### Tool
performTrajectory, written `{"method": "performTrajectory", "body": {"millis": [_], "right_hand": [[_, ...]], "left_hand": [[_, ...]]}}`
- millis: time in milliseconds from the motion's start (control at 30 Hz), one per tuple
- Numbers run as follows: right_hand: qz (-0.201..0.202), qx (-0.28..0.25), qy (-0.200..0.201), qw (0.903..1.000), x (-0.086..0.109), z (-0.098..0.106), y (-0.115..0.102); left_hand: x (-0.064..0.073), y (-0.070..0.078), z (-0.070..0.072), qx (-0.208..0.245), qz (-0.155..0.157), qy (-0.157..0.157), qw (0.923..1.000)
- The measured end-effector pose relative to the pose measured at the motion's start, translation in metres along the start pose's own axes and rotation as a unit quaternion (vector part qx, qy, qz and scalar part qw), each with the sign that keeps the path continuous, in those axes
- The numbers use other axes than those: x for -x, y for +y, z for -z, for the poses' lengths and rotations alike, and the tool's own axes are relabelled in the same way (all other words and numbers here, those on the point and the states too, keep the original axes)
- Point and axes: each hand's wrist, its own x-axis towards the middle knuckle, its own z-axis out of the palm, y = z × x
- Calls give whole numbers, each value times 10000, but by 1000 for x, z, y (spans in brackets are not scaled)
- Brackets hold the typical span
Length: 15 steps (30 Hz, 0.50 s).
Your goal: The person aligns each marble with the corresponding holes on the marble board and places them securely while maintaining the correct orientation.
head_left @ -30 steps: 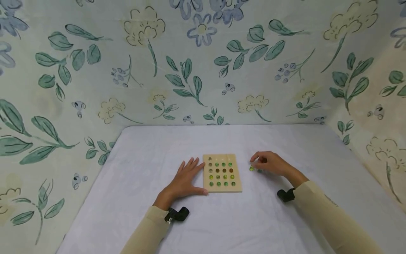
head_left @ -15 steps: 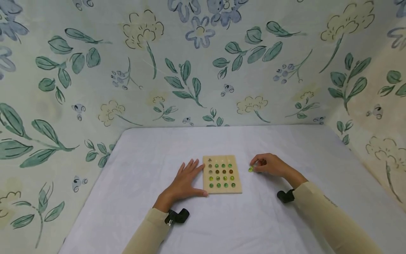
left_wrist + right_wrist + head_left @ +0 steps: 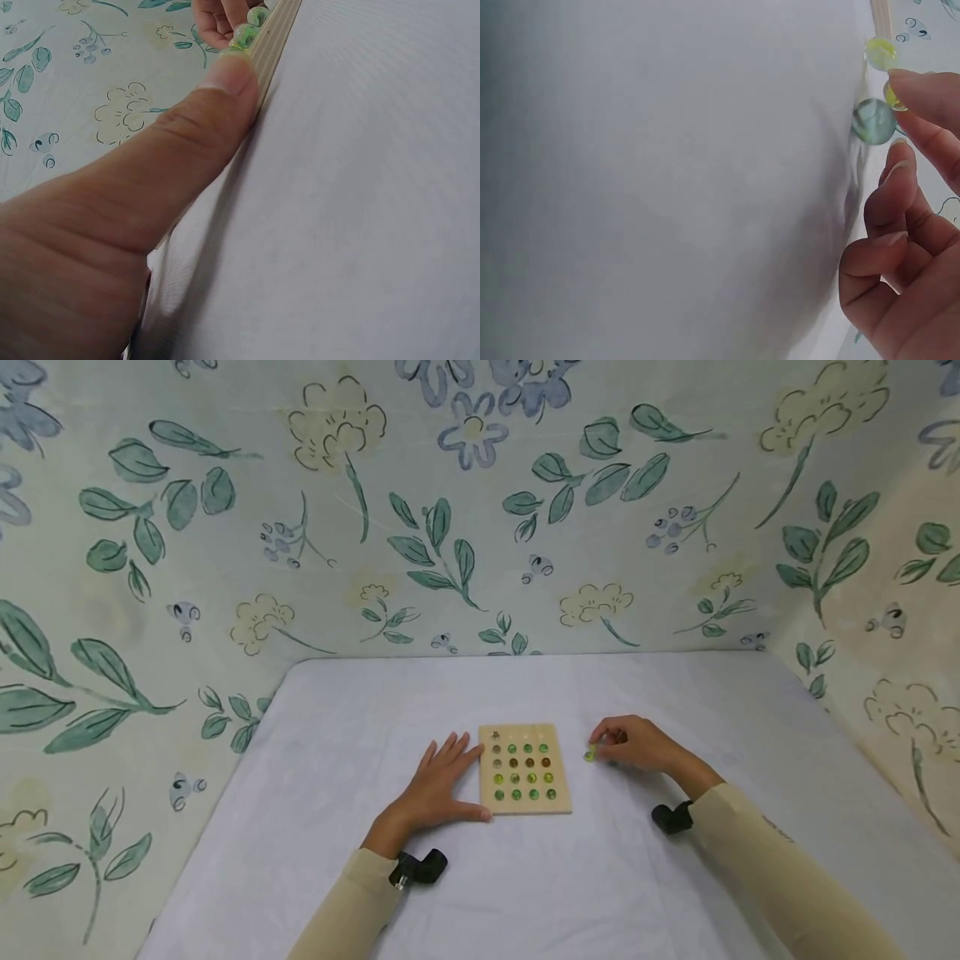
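Observation:
A square light wooden board (image 3: 525, 807) lies on the white cloth, with rows of green, yellow and amber glass marbles (image 3: 532, 777) in its hollows. My left hand (image 3: 431, 793) lies spread against its left side, with the thumb (image 3: 187, 127) at the near corner and fingertips at the edge. Right of the board, my right hand (image 3: 633, 744) pinches a yellow marble (image 3: 893, 96) between thumb and forefinger, the other fingers curled. Close by are another clear yellow marble (image 3: 881, 54) and a blue-green one (image 3: 874, 121), both seen beside the fingertips in the right wrist view.
White cloth (image 3: 480, 893) covers the table. Behind and at the sides hangs a floral curtain (image 3: 442, 635). Both wrists wear small black cameras (image 3: 423, 867). In the board's back row, one clear marble (image 3: 495, 735) sits at the left end.
My right hand has shifted slightly left, and its thumb and forefinger now pinch a yellow marble. Another yellow marble has moved a little left with it. My left hand stays put.

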Motion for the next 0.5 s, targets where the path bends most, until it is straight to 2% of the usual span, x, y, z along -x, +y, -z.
{"method": "performTrajectory", "body": {"millis": [267, 500], "right_hand": [[-233, -15, 152, 9996, -10, -1, -17], [9, -94, 183, 9998, -23, -7, -33]], "left_hand": [[0, -1, 0, 10, -105, 108, 9999], [0, -1, -1, -34, -42, 48, 10000]]}}
